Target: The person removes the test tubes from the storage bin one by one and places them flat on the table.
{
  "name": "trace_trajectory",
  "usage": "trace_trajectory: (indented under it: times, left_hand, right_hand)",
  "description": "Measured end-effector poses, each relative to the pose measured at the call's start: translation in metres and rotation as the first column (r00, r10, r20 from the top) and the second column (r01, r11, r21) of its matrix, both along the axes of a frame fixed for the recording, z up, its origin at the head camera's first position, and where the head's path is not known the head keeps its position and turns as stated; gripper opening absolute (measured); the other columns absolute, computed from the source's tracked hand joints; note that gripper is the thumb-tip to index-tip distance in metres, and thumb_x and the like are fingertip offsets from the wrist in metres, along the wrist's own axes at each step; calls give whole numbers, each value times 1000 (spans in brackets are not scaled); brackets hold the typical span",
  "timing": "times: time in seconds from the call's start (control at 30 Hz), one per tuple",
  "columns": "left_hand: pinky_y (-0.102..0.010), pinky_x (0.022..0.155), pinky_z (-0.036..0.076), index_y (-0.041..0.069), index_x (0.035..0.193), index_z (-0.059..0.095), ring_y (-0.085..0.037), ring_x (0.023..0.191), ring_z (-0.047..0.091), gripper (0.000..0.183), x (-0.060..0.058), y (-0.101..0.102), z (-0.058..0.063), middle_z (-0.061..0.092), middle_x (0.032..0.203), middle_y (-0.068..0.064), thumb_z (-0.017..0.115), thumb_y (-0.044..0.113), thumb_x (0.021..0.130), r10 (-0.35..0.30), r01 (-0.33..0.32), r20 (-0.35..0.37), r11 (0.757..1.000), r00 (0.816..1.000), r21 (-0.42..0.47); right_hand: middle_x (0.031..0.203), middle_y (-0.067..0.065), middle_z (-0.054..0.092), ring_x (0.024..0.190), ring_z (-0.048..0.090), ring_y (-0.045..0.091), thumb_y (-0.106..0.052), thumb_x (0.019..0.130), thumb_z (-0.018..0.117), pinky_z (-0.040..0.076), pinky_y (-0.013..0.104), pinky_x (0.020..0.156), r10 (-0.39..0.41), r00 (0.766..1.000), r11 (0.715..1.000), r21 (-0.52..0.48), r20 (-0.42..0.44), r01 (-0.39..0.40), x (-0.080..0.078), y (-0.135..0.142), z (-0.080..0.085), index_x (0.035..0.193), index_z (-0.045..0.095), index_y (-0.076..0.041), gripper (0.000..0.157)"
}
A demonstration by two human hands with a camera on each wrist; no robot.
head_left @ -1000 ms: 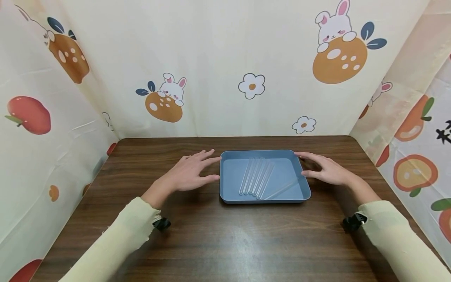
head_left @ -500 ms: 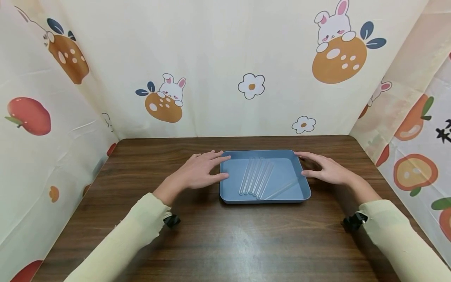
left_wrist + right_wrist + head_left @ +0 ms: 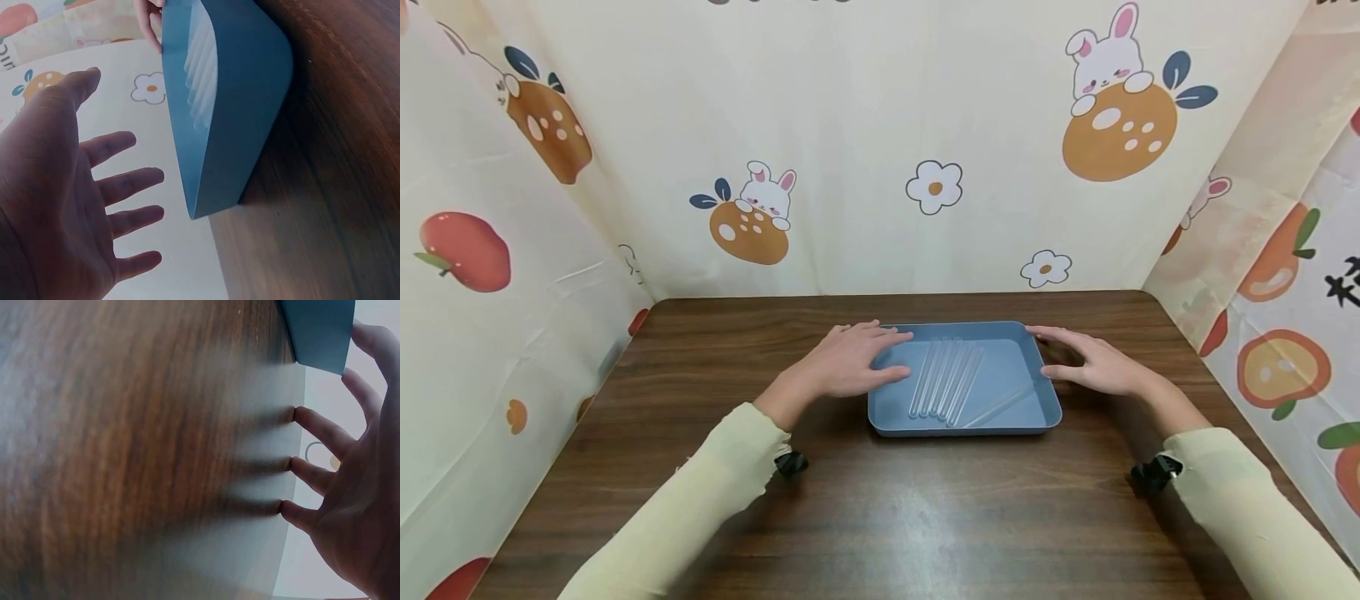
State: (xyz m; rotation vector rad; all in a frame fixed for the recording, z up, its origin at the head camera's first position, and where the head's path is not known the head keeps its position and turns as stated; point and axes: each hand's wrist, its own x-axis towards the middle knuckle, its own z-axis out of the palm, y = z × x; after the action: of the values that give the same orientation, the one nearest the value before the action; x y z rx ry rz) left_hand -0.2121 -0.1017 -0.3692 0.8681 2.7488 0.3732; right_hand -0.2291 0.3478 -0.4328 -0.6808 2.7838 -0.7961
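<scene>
A shallow blue-grey tray sits on the table. Inside, several clear test tubes lie side by side, slanted, rounded ends toward me. One more clear tube lies apart at a flatter slant, near the front right of the tray. My left hand hovers over the tray's left end, fingers spread; the left wrist view shows its fingers clear of the tray wall and holding nothing. At the right end, my right hand touches the tray with extended thumb and index finger, while other fingertips rest on the table.
The dark wooden table extends in front of the tray and to both sides. A printed curtain rises right behind the table's back edge, with more hanging fabric on the right and left.
My left hand has moved right, from beside the tray to over its left end. The right hand stays at the right edge, and the tray and tubes have not moved.
</scene>
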Motion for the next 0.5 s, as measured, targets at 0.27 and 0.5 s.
trace_trajectory:
  times: [0.27,0.5]
  left_hand:
    - [-62,127,46,24,172,49,-29,162,55,72,-9,16,0,57,174,-4,57,61,111,-38,38,4,999,999,8]
    - [-55,119,55,21,172,49,-29,150,66,72,-15,27,-5,68,163,-8,67,50,109,-10,5,78,998,997,64]
  right_hand:
    - [179,17,46,164,44,51,-40,110,73,38,80,121,7,1000,1000,-2,4,-7,-2,1,-1,175,42,-30,73]
    - [179,18,45,164,43,52,-40,110,73,37,82,121,8,1000,1000,-5,13,-8,-1,0,0,175,41,-29,74]
